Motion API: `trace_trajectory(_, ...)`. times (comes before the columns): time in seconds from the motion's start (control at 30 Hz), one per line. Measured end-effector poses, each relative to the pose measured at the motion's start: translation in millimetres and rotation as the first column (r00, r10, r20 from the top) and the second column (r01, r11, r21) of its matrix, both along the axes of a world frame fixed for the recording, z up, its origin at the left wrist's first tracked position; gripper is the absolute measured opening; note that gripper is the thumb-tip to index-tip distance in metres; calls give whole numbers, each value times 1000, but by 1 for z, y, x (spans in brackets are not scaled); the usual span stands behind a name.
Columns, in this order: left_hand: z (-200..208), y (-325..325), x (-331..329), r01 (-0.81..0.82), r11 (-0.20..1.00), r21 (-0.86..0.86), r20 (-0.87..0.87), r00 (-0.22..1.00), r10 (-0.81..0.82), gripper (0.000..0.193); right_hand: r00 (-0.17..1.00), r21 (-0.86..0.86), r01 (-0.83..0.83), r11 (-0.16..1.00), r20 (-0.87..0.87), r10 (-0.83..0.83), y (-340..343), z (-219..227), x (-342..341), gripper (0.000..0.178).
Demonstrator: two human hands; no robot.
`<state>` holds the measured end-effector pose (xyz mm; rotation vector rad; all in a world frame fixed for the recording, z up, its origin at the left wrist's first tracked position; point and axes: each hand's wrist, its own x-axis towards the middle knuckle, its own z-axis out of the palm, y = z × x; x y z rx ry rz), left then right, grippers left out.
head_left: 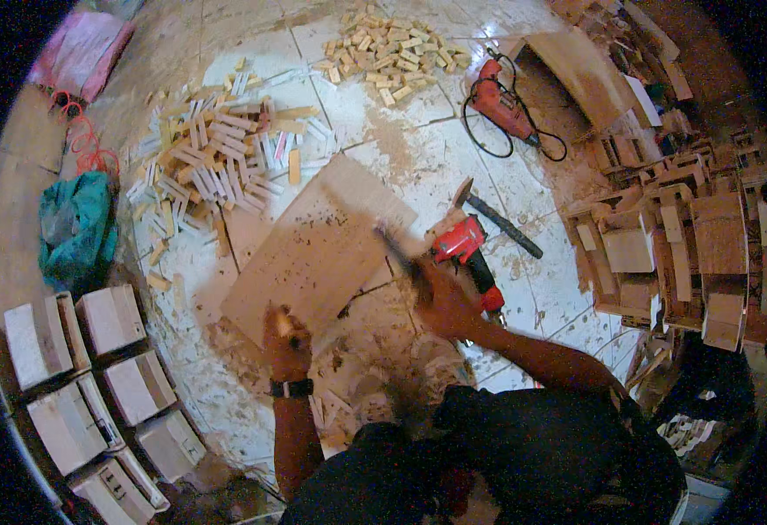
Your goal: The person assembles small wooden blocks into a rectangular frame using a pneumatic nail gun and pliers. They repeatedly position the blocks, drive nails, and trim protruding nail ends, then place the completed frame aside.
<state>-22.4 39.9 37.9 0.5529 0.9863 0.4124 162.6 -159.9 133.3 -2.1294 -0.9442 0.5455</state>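
Observation:
A brown wooden board lies slantwise on the floor before me, with dark specks scattered over it. My left hand, a watch on its wrist, is closed at the board's near edge around what looks like a small pale wooden block. My right hand grips a dark, narrow tool whose end reaches over the board's right side; motion blurs it and its kind is unclear. Just beyond that hand rests a red and black nail gun. A hammer with a dark handle lies behind it.
Loose wooden blocks are heaped at the far left, more blocks at the back. A red corded drill lies far right. Wooden box-like pieces stand in rows at left, near a green bag. Wooden assemblies crowd the right.

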Motion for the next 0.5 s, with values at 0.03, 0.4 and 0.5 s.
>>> trace_trajectory(0.03,-1,-6,1,112,993,-26,-204,972,-115,32,997,-34,30,999,66,-27,4,-12,22,43)
trace_trajectory(0.4,-31,-1,69,630,607,484,-467,773,-429,43,940,-651,-191,734,94,328,-2,-74,159,68)
trace_trajectory(0.5,-52,4,77,705,333,626,-655,707,-267,39,994,-631,-64,774,32,108,-21,-69,167,68)
